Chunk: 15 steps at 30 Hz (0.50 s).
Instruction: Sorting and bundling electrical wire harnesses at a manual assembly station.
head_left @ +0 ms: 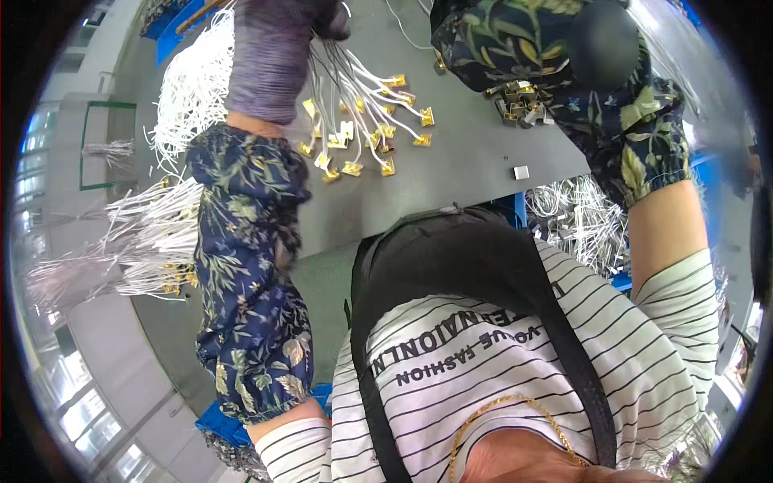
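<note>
My left hand (278,56), in a purple-grey knit glove with dark fingers, is at the upper edge, partly cut off and slightly blurred. Its fingers are closed around a bundle of thin wires (360,74), white and grey, which fans out below it. Yellow-gold metal terminals (352,168) tip the wires and lie spread over the grey table (451,153). My right hand is beyond the upper edge; only its dark floral sleeve (503,48) shows, bent across the top right. Close under that sleeve lies a small heap of metal clips (522,105).
A thick pile of white wires (197,88) lies left of my left hand, with more terminal-tipped wires (161,229) below it. One small silver metal piece (521,172) sits near the table's front edge. Silvery-white parts fill a blue bin (576,217) at my right.
</note>
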{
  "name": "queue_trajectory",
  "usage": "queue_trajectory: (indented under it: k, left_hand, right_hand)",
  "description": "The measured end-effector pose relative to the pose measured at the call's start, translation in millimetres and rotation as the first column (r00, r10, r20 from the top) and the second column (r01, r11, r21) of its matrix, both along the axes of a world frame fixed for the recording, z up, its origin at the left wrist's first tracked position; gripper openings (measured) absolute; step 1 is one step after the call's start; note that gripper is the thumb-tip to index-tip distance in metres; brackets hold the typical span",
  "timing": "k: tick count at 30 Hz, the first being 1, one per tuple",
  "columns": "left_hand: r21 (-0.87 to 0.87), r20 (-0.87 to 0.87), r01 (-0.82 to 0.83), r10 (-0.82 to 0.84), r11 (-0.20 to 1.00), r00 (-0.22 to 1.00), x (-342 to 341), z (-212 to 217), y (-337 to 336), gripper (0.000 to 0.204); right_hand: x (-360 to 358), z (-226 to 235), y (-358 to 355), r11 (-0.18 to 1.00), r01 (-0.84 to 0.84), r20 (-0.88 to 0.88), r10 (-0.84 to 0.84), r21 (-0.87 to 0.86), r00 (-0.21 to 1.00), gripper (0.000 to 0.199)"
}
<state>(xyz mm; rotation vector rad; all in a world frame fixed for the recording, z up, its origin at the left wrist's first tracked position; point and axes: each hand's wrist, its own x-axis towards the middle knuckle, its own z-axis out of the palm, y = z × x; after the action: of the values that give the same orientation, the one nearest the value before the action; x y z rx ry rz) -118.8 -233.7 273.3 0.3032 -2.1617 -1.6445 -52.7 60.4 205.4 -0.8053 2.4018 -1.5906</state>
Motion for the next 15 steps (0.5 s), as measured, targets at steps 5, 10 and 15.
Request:
queue_trajectory:
  k: [5,10,15]
  left_hand:
    - [-0.111,-0.087,0.117,-0.126,0.987,0.988,5,5,13,0.018]
    - [0.156,0.000,0.176,-0.178,0.972,0.984,10,8,14,0.024]
    - [-0.125,-0.077,0.094,-0.104,0.988,0.992,18,-1,1,0.036]
  right_hand:
    - [6,-2,2,1.000,0.015,0.028,-0.016,0.002,0.999,0.032]
    - [8,-3,-1,1.000,0.008,0.046,-0.008,-0.008,0.999,0.032]
    - [4,-1,-11,1.000,-0.019,0.047,0.019,-0.002,0.999,0.032]
